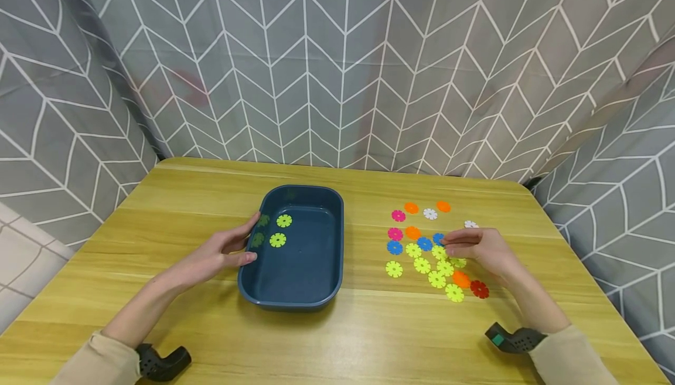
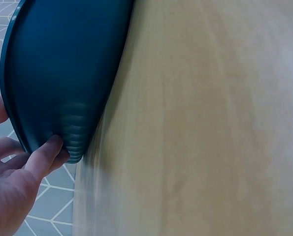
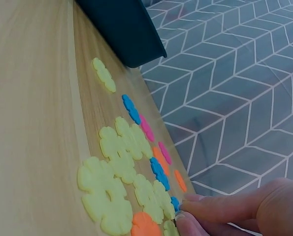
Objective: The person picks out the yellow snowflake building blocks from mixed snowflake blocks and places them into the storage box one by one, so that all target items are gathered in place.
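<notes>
My left hand (image 1: 232, 247) grips the left rim of a dark blue plastic bin (image 1: 340, 244), thumb over the edge and fingers along the outer wall. Two yellow-green notched plastic discs (image 1: 278, 240) lie inside the bin, mirrored in its wall. My right hand (image 1: 482, 249) is low over the scattered discs at the right, its thumb and fingers close together. The fingertips are beside a blue disc (image 1: 438, 239) and a yellow-green disc (image 1: 439, 253). In the right wrist view, the fingertips (image 3: 185, 216) partly hide the blue disc, and whether they pinch one is unclear.
More discs lie around: pink (image 1: 398, 215), orange (image 1: 412, 208), white (image 1: 430, 214) and red (image 1: 479, 289). They rest on a wooden table (image 1: 337, 350). A grey curtain (image 1: 316, 68) with white lines hangs behind it.
</notes>
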`<act>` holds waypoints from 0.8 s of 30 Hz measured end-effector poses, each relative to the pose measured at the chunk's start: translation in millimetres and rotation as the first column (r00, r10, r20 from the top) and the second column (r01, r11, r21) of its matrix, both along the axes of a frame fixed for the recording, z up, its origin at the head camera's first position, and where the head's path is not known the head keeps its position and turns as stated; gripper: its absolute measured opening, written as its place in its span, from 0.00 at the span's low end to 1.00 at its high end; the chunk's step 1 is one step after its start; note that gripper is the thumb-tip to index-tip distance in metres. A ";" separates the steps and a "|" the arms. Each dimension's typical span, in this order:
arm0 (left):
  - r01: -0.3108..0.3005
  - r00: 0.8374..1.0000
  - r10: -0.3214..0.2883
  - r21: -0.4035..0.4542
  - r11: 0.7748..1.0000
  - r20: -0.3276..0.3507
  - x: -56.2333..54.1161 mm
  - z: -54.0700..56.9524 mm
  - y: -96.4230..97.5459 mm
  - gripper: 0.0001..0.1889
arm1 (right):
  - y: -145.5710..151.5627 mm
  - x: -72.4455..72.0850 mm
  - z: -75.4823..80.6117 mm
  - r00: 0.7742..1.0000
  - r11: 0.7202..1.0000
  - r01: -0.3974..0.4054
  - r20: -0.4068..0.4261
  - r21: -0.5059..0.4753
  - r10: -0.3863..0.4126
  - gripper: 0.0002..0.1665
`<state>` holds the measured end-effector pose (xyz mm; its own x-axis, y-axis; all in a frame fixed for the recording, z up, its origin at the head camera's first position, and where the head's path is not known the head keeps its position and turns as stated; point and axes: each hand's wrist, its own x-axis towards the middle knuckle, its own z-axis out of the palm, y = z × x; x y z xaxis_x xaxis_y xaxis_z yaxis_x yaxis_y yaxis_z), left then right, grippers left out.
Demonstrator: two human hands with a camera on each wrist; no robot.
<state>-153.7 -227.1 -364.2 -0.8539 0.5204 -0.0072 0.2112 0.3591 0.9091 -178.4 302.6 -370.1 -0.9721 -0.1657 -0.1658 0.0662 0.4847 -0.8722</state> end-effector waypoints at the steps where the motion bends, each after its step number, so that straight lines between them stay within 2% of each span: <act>1: 0.000 1.000 0.000 0.000 1.000 0.002 0.1 0.1 0.1 0.42 | -0.7 0.3 0.2 1.000 1.000 -0.002 -0.005 0.003 0.002 0.26; 11: -0.002 1.000 0.002 -0.001 1.000 0.002 0.3 -0.6 0.3 0.42 | -4.1 1.4 0.2 1.000 0.999 -0.009 -0.029 0.045 0.011 0.24; 19: -0.009 1.000 0.009 -0.019 1.000 -0.004 0.8 0.3 0.4 0.42 | -11.6 1.9 -3.7 0.998 0.999 -0.036 -0.053 0.015 0.037 0.23; 24: -0.012 1.000 0.012 -0.027 1.000 -0.002 -0.1 -0.7 0.6 0.42 | -17.6 2.5 -9.3 0.998 0.999 -0.020 -0.062 0.026 0.022 0.22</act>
<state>-153.8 -226.5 -364.9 -0.8601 0.5098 -0.0193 0.2086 0.3858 0.8987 -176.0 285.0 -379.4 -0.9771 -0.1825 -0.1097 0.0019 0.5074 -0.8617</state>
